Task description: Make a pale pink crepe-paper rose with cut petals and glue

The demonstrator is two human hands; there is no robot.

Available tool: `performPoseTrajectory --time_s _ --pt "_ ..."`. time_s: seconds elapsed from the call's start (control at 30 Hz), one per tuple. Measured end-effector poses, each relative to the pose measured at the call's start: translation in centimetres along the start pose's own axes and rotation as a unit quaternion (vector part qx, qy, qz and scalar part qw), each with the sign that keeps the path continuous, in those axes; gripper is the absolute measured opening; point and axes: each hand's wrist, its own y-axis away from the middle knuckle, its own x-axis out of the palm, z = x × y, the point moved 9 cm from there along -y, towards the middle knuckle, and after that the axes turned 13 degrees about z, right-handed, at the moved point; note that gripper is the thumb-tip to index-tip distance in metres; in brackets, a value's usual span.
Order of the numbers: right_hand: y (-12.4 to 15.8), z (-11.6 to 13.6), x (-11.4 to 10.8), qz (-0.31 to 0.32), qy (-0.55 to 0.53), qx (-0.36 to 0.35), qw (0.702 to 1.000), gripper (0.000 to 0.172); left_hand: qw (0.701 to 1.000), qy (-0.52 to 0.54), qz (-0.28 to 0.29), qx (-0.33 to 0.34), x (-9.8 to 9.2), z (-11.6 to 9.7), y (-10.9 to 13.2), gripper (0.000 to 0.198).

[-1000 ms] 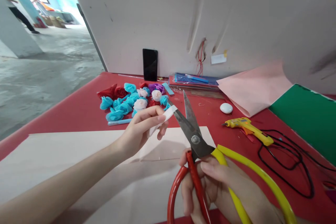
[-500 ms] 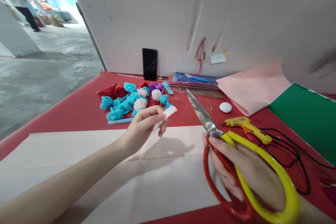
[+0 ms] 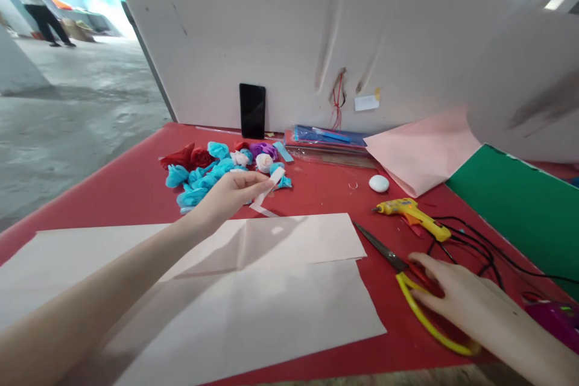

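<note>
My left hand (image 3: 237,190) pinches a narrow white paper strip (image 3: 277,176) between thumb and fingertips, over the front of a heap of crepe-paper flowers (image 3: 205,178) in blue, red, white and purple. A thin pale strip trails below it. My right hand (image 3: 456,292) is low over the scissors (image 3: 384,248), which lie on the red table with their blades closed, pointing up and left. Its thumb and fingers are at the red and yellow handles, partly covering them. White paper sheets (image 3: 289,307) spread under my left forearm.
A yellow glue gun (image 3: 414,215) with a black cord lies beyond the scissors, near a white egg-shaped object (image 3: 379,183). Pink paper (image 3: 420,151) and a green board (image 3: 520,211) are at the right. A black phone (image 3: 252,111) leans on the white back panel (image 3: 280,30).
My right hand has lowered the scissors from mid-air onto the table, right of the paper. My left hand has moved slightly left and up with the strip, towards the flowers.
</note>
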Motion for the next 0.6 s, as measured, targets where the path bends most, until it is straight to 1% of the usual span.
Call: performPoseTrajectory --time_s 0.07,0.1,0.13,0.2,0.27,0.33,0.4,0.5,0.6 --pt "0.3 0.9 -1.3 -0.049 0.014 -0.024 0.998 0.036 0.997 -0.069 -0.005 0.040 -0.6 -0.4 -0.1 0.014" --pt "0.5 1.7 -2.1 -0.073 0.015 -0.037 0.997 0.034 0.993 -0.101 0.002 0.062 -0.6 -0.6 -0.2 0.011" --pt "0.6 2.7 -2.8 -0.093 0.011 -0.054 0.994 0.032 0.988 -0.131 0.017 0.083 -0.3 -0.6 -0.2 0.009" --pt "0.4 5.4 -3.8 -0.103 -0.018 -0.113 0.988 0.027 0.974 -0.185 0.066 0.115 0.8 -0.3 -0.3 0.007" --pt "0.1 9.1 -4.5 -0.088 -0.046 -0.217 0.971 0.025 0.957 -0.230 0.110 0.136 2.1 0.4 -0.2 0.011" --pt "-0.6 12.1 -4.9 -0.067 -0.055 -0.281 0.956 0.023 0.942 -0.270 0.133 0.151 2.9 1.0 0.0 0.015" --pt "-1.5 14.5 -5.2 -0.049 -0.056 -0.336 0.939 0.026 0.928 -0.305 0.144 0.159 3.4 1.5 0.1 0.018" --pt "-3.0 16.8 -5.4 -0.024 -0.059 -0.379 0.923 0.040 0.912 -0.348 0.147 0.161 3.4 1.9 0.1 0.020" --pt "-4.3 17.8 -5.2 0.002 -0.057 -0.399 0.915 0.047 0.903 -0.377 0.137 0.152 3.1 2.2 -0.1 0.019"
